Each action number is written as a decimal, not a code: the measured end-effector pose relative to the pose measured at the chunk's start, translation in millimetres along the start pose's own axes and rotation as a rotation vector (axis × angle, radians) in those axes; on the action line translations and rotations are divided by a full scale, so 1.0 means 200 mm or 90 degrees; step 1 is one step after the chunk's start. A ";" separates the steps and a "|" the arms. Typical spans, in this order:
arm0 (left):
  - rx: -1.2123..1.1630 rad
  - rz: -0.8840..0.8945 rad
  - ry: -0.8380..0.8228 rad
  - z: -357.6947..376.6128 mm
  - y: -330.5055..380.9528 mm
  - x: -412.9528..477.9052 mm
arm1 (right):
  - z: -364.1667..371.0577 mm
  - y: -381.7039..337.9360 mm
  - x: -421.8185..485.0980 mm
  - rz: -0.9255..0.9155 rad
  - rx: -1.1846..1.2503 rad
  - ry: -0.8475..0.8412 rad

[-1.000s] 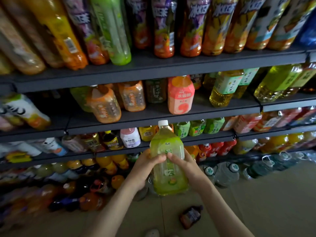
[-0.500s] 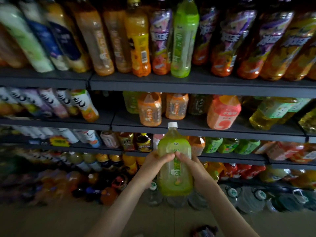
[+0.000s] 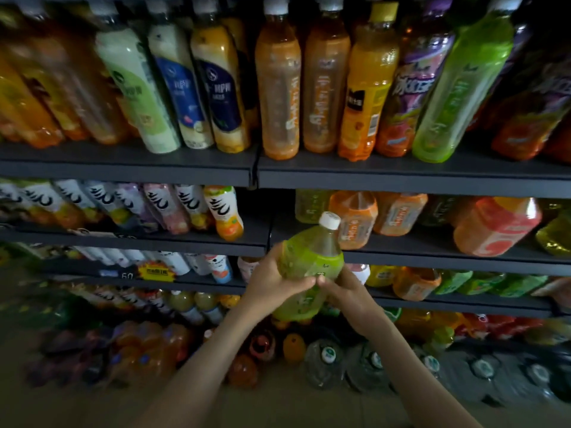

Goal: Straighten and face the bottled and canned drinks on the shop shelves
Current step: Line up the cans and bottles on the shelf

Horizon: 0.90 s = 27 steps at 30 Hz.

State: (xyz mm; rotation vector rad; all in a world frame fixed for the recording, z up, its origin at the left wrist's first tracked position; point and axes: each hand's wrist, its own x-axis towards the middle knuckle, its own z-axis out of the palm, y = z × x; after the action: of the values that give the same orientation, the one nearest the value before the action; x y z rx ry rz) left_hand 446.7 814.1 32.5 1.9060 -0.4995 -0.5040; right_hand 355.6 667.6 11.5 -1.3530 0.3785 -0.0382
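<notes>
A large green tea bottle (image 3: 309,261) with a white cap is held in front of the dark shelves, tilted with its cap toward the upper right. My left hand (image 3: 272,284) grips its left side and my right hand (image 3: 346,293) grips its lower right side, fingertips nearly meeting across the label. The cap sits level with the second shelf (image 3: 432,257), close to an orange square bottle (image 3: 355,220) standing there. A gap in that shelf row lies just left of the orange bottle.
The top shelf (image 3: 401,174) carries tall orange, green, purple and blue-labelled bottles. White-labelled bottles (image 3: 191,205) line the second shelf at left, a red-orange bottle (image 3: 494,227) stands at right. Lower shelves hold smaller bottles; large water jugs (image 3: 327,362) stand on the floor.
Both hands have lifted the green bottle and tilted it to the right, toward the second shelf. My view has swung up and to the left.
</notes>
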 end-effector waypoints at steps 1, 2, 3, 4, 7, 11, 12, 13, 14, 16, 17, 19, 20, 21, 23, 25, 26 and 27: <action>0.033 0.029 -0.018 -0.04 0.00 0.05 | 0.01 0.01 0.04 -0.023 -0.011 0.011; 0.061 0.053 -0.039 -0.07 0.01 0.10 | 0.02 0.02 0.08 -0.046 -0.022 0.027; 0.085 0.068 -0.056 -0.09 0.02 0.15 | 0.03 0.02 0.11 -0.068 -0.036 0.046; 0.105 0.077 -0.066 -0.11 0.01 0.21 | 0.04 0.02 0.17 -0.088 -0.047 0.066; 0.140 0.097 -0.077 -0.13 -0.01 0.35 | 0.04 0.03 0.30 -0.124 -0.091 0.117; 0.091 0.051 -0.067 -0.11 -0.14 0.52 | 0.05 0.09 0.47 -0.141 -0.152 0.171; 0.059 0.037 -0.055 -0.10 -0.18 0.55 | 0.06 0.10 0.50 -0.142 -0.172 0.193; 0.034 0.027 -0.043 -0.09 -0.22 0.57 | 0.07 0.10 0.52 -0.150 -0.201 0.210; 0.008 0.020 -0.035 -0.09 -0.25 0.60 | 0.09 0.10 0.54 -0.160 -0.235 0.233; -0.033 0.000 -0.038 -0.09 -0.27 0.64 | 0.12 0.10 0.57 -0.168 -0.315 0.297; -0.041 -0.006 -0.045 -0.09 -0.26 0.65 | 0.13 0.11 0.58 -0.172 -0.352 0.333; -0.034 -0.018 -0.046 -0.08 -0.25 0.67 | 0.13 0.13 0.58 -0.186 -0.401 0.396; -0.031 -0.025 -0.041 -0.07 -0.25 0.67 | 0.13 0.14 0.58 -0.187 -0.414 0.420; -0.029 -0.027 -0.038 -0.06 -0.25 0.67 | 0.12 0.15 0.57 -0.185 -0.419 0.440; -0.027 -0.025 -0.032 -0.03 -0.26 0.67 | 0.08 0.17 0.55 -0.163 -0.408 0.489; -0.021 -0.023 -0.031 -0.02 -0.27 0.66 | 0.04 0.16 0.55 -0.147 -0.396 0.549; -0.021 -0.027 -0.033 -0.01 -0.26 0.67 | 0.02 0.16 0.55 -0.147 -0.410 0.578; -0.017 -0.030 -0.034 -0.01 -0.26 0.67 | -0.01 0.15 0.56 -0.141 -0.414 0.599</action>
State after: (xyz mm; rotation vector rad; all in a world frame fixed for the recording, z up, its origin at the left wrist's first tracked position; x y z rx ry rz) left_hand 563.7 758.9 -30.6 1.8858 -0.4813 -0.5912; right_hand 455.1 645.9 -45.1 -1.9636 1.0909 -0.8158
